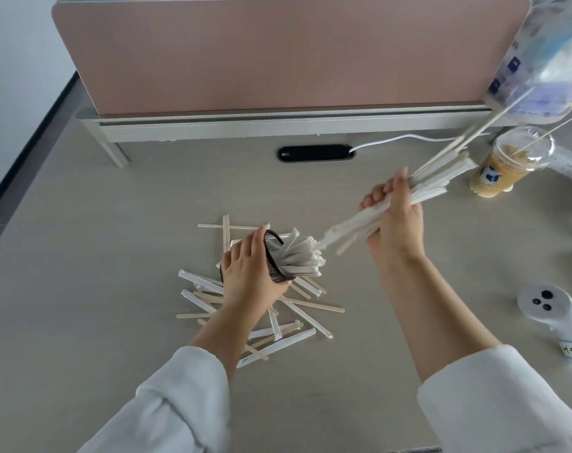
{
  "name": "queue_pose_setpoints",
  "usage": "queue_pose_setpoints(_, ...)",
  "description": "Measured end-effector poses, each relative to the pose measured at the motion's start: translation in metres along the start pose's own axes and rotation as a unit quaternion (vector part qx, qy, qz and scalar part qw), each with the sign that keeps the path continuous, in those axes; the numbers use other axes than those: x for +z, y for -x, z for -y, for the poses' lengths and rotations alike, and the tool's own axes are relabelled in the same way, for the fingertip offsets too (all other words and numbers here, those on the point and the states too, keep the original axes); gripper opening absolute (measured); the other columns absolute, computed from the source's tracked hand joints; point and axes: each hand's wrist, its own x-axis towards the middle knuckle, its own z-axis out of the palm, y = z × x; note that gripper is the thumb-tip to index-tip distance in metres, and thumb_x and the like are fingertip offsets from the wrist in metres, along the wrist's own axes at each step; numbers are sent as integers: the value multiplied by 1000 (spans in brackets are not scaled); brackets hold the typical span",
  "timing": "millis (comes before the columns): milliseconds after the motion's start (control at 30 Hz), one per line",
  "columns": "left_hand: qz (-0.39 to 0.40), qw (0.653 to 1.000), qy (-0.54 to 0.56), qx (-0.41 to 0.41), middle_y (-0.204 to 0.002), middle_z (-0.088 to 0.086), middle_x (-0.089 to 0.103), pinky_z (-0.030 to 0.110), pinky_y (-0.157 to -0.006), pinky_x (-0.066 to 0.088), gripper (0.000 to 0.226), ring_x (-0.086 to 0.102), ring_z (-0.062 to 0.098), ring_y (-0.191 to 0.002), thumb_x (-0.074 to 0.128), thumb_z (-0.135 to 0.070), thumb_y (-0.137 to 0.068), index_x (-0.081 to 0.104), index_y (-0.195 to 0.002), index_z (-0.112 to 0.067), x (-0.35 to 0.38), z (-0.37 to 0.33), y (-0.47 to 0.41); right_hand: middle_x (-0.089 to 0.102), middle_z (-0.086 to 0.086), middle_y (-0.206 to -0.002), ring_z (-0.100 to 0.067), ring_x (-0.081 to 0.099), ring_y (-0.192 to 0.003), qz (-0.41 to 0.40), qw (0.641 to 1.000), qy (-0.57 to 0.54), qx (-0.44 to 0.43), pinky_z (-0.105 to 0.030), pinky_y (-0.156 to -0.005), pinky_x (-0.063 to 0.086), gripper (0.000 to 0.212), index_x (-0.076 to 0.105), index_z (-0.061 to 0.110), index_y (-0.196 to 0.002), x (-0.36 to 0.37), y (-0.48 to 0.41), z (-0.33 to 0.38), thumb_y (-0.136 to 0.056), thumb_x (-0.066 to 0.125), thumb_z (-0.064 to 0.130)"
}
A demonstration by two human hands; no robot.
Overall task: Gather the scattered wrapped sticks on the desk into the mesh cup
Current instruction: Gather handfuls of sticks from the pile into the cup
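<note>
My left hand (250, 273) grips the black mesh cup (274, 256), which is tilted on its side with its mouth facing right. Several white wrapped sticks (302, 255) poke out of the cup's mouth. My right hand (394, 220) is closed around a long bundle of wrapped and bare wooden sticks (435, 188); the bundle's lower end touches the sticks at the cup's mouth. More wrapped and bare sticks (288, 325) lie scattered on the desk under and around my left hand.
An iced drink cup (503, 165) with a lid stands at the right, beside a plastic bag (546, 60). A white controller (552, 318) lies at the right edge. A pink divider (278, 57) and a cable port (315, 153) are behind.
</note>
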Motion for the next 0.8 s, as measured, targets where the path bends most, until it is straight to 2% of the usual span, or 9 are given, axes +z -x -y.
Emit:
queue_pose_setpoints(133,9,999,40,27,-139,4,44,38,-108,25,101,38,22,-129,80,-42,-55,27,-137,-15,10,-19,3,41,3,-58,-13,41,-53,34,999,-14,-15,-25,-59,40,35,44,18,-63,20,13,-1,-95,48,31)
queue_pose_setpoints(233,10,996,91,10,-133,0,48,39,-104,31,98,42,21,-124,80,-40,-52,30,-133,-17,14,-35,3,52,7,-54,-9,54,-54,18,996,89,-7,-29,-70,46,34,51,18,-61,18,23,-21,-95,52,26)
queue_pose_setpoints(300,10,994,106,3,-131,1,49,40,-104,34,97,43,22,-123,80,-39,-51,31,-132,-17,16,-37,2,60,10,-56,-8,62,-63,22,983,183,-16,-28,-76,49,29,58,21,-64,13,27,-27,-92,57,23)
queue_pose_setpoints(400,11,991,131,-3,-126,0,51,44,-102,38,91,46,23,-119,80,-36,-50,34,-127,-19,15,-35,3,63,4,-68,-5,60,-68,61,958,278,-44,-18,-70,48,19,62,23,-69,10,28,-27,-87,65,18)
queue_pose_setpoints(500,20,986,168,-3,-123,-1,53,47,-98,41,88,48,23,-116,81,-32,-50,37,-124,-18,14,-38,5,57,8,-64,8,53,-54,96,930,348,-63,-7,-58,43,19,61,22,-69,11,28,-23,-83,69,13)
queue_pose_setpoints(633,36,974,223,-21,-120,-4,55,41,-95,43,90,50,19,-112,84,-29,-49,36,-125,-20,11,-41,5,61,8,-71,2,57,-62,118,888,441,-59,-12,-64,46,19,61,30,-69,10,25,-18,-81,72,20)
queue_pose_setpoints(700,25,969,242,-30,-115,-4,56,37,-90,45,84,53,19,-107,84,-28,-49,39,-121,-21,10,-40,4,68,-2,-79,-5,58,-67,141,888,434,-52,-13,-69,46,8,67,23,-75,10,25,-13,-83,69,24)
queue_pose_setpoints(733,15,968,248,-33,-112,-6,56,35,-88,46,80,53,17,-104,83,-27,-49,41,-117,-22,9,-38,3,71,-8,-87,-5,60,-73,147,892,423,-63,-8,-71,45,14,70,16,-80,10,24,-10,-83,67,29)
queue_pose_setpoints(800,0,968,250,-34,-105,-9,56,32,-83,46,72,53,15,-97,83,-27,-50,44,-110,-24,8,-35,2,71,-7,-98,-4,61,-85,140,903,400,-76,-1,-75,41,29,72,18,-83,8,21,-5,-81,56,42)
